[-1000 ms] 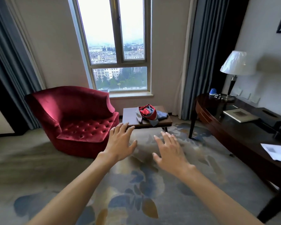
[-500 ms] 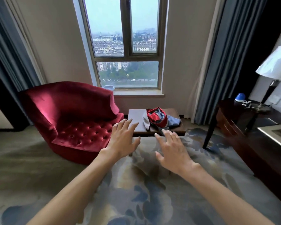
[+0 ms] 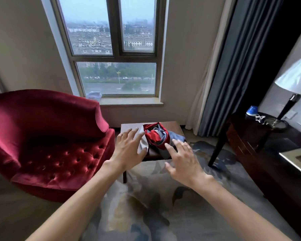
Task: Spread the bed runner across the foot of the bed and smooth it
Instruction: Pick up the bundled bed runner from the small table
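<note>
A folded bundle of red, grey and blue cloth, the bed runner (image 3: 156, 136), lies on a low dark wooden table (image 3: 175, 126) under the window. My left hand (image 3: 129, 150) hovers just left of the bundle, fingers spread, holding nothing. To the bundle's right and nearer me, my right hand (image 3: 183, 160) is stretched out with its fingers apart and empty, the fingertips overlapping the bundle's near edge in view. No bed is in view.
A red velvet armchair (image 3: 47, 143) stands left of the table. On the right is a dark desk (image 3: 271, 153) with a lamp (image 3: 295, 87), a blue object (image 3: 252, 110) and papers. A patterned carpet (image 3: 146, 206) covers the floor; curtains flank the window (image 3: 115, 49).
The view has closed in on the low table. Both hands have reached forward and now sit at either side of the cloth bundle.
</note>
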### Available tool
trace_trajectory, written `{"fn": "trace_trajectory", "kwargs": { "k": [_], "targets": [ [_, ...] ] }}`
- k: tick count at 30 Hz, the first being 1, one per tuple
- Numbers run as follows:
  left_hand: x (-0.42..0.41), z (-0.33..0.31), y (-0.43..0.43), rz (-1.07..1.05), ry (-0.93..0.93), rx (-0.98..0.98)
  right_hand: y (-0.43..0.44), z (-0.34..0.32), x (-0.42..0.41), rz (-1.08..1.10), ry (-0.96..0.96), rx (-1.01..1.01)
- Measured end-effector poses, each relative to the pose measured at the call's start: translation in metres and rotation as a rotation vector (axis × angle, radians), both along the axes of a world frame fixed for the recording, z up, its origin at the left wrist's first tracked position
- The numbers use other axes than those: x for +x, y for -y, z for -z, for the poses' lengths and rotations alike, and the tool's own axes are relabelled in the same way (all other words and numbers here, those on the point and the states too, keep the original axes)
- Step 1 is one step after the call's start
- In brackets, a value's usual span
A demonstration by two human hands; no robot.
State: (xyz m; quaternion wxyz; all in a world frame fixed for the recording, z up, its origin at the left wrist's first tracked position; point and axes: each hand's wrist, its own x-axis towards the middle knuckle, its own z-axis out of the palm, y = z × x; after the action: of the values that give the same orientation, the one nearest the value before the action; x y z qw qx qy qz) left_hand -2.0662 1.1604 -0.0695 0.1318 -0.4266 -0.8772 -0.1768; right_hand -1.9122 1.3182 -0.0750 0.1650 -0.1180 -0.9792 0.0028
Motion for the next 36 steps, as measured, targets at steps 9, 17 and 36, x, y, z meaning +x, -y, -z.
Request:
{"fn": "trace_trajectory", "kwargs": {
  "k": [9, 17, 36],
  "targets": [
    [-0.123, 0.029, -0.114, 0.01, 0.026, -0.058, -0.114, 0.031, -0.121, 0.001, 0.036, -0.06],
    [-0.229, 0.046, -0.211, 0.019, 0.069, -0.134, -0.216, 0.059, -0.231, 0.009, 0.072, -0.146],
    [-0.445, 0.16, -0.385, 0.26, 0.093, -0.418, -0.37, 0.183, -0.428, 0.143, 0.36, -0.351]
  ]
}}
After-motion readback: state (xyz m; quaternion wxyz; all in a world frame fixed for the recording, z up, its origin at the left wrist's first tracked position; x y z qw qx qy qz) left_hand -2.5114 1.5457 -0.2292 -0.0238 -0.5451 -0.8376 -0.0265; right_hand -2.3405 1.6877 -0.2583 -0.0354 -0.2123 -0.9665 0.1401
